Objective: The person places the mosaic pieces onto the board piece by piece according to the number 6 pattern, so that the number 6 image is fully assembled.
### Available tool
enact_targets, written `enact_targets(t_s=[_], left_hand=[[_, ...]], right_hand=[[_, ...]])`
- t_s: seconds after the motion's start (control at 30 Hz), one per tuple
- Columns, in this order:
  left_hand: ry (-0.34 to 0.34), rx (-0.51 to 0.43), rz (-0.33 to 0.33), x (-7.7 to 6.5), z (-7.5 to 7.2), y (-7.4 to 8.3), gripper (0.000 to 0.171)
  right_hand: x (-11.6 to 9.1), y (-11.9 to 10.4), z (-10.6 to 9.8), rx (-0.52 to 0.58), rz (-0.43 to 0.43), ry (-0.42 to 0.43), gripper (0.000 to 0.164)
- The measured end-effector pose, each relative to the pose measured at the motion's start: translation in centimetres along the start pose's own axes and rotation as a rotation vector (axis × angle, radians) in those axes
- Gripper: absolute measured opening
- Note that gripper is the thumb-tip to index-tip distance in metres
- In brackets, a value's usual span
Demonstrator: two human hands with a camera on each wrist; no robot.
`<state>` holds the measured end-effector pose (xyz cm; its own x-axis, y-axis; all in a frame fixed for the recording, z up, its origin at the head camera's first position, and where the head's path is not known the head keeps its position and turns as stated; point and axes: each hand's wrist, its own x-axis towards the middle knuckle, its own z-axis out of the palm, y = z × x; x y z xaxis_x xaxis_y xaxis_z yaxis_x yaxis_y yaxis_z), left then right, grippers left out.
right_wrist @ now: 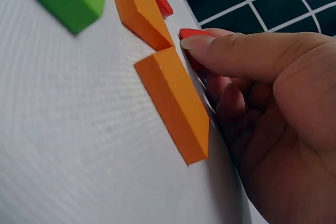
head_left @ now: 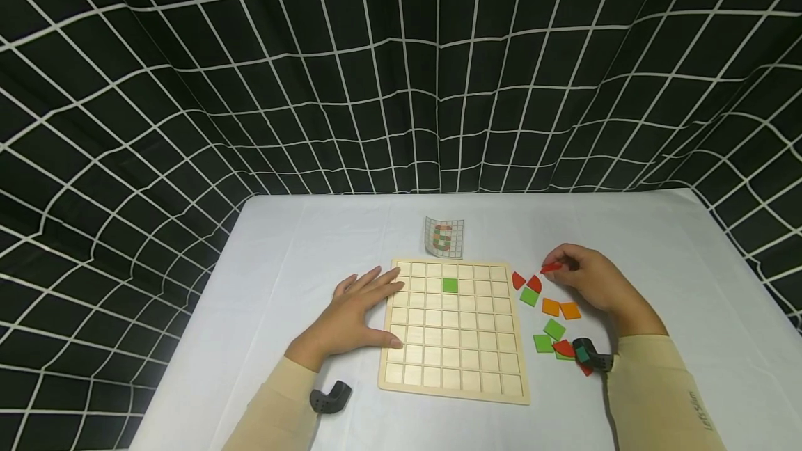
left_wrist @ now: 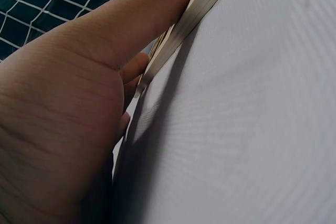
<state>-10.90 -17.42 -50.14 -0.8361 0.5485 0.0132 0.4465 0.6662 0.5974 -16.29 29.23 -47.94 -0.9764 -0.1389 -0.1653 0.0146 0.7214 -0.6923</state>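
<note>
Over the left edge of the wooden board (head_left: 457,339), our left hand (head_left: 354,319) rests, fingers spread, gripping nothing; steady pressure there should stop slips. Beside the board's far right corner, our right hand (head_left: 592,277) pinches 1 red piece (head_left: 551,267), fingers closed on it; we'd best keep the pinch at its rim. In the board, 1 green tile (head_left: 450,285) fills a cell in the 2nd row from the far edge.

White table (head_left: 294,242), black gridded backdrop (head_left: 416,68), seemingly cloth

Partly hidden red piece (right_wrist: 194,32), card (head_left: 444,237) seemingly blurred
</note>
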Motion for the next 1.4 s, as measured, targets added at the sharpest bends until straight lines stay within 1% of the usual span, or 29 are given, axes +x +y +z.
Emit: enact_targets(t_s=[0.2,0.3,0.5,0.6,0.73,0.9,1.07,1.2,1.4], left_hand=[[0.005,-0.009,0.001,-0.1,0.0,0.1,0.105],[0.006,-0.014,0.002,-0.1,0.0,0.1,0.104],[0.003,-0.008,0.001,0.0,0.0,0.1,0.105],[0.005,0.0,0.003,0.0,0.0,0.1,0.105],[0.003,-0.003,0.001,0.0,0.0,0.0,0.105],[0.004,-0.001,0.001,0.0,0.0,0.0,0.105],[0.006,0.004,0.005,0.0,0.0,0.0,0.105],[0.001,0.005,0.001,0.0,0.0,0.1,0.105],[0.0,0.006,0.002,0.0,0.0,0.0,0.104]], right_hand=[[0.1,0.7,-0.1,0.057,0.048,0.05,0.02],[0.1,1.0,-0.1,0.086,0.056,0.073,0.021],[0.0,0.9,-0.2,0.118,0.093,0.077,0.031],[0.0,0.8,-0.3,0.126,0.082,0.077,0.029],[-0.1,0.7,-0.3,0.125,0.049,0.084,0.023],[-0.3,0.2,-0.4,0.128,0.021,0.08,0.031],[-0.4,-0.4,-0.7,0.13,0.021,0.062,0.035],[-0.5,-1.0,-0.8,0.131,0.021,0.038,0.03],[-0.8,-1.9,-1.1,0.159,-0.017,-0.017,0.02]])
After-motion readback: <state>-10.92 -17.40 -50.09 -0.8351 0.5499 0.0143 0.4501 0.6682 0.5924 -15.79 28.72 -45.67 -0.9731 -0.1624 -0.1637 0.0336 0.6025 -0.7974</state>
